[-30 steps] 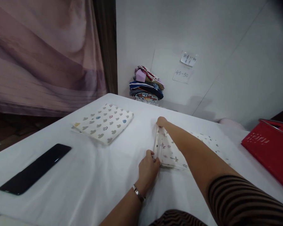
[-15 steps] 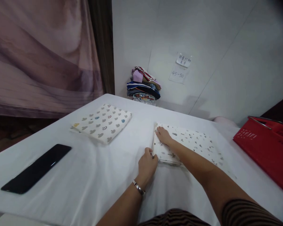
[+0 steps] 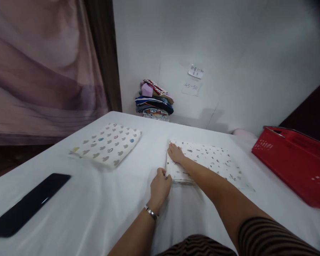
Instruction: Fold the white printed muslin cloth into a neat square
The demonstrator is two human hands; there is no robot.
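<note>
A folded white cloth with small grey-brown prints (image 3: pixel 205 156) lies flat on the white-covered table (image 3: pixel 128 206). My left hand (image 3: pixel 160 185), with a silver bracelet at its wrist, is closed at the cloth's near left corner, thumb and fingers pinching the edge. Farther along that same left edge, my right hand (image 3: pixel 176 152) rests flat on top of the cloth, fingers stretched out. My right forearm covers part of the print. To the left lies a second folded cloth with grey mushroom-like shapes (image 3: pixel 110 144), apart from both hands.
A black glossy slab (image 3: pixel 29 202) lies at the table's left side. On the right stands a red basket (image 3: pixel 288 163) with a metal handle. Behind the table, a stack of folded clothes (image 3: pixel 154 101) is against the wall, near paper notes (image 3: pixel 192 87). A pinkish curtain (image 3: pixel 42 71) hangs at left.
The view has swung slightly right, so everything sits farther left in the picture and more of the red basket shows. Both hands keep nearly the same places on the printed cloth.
</note>
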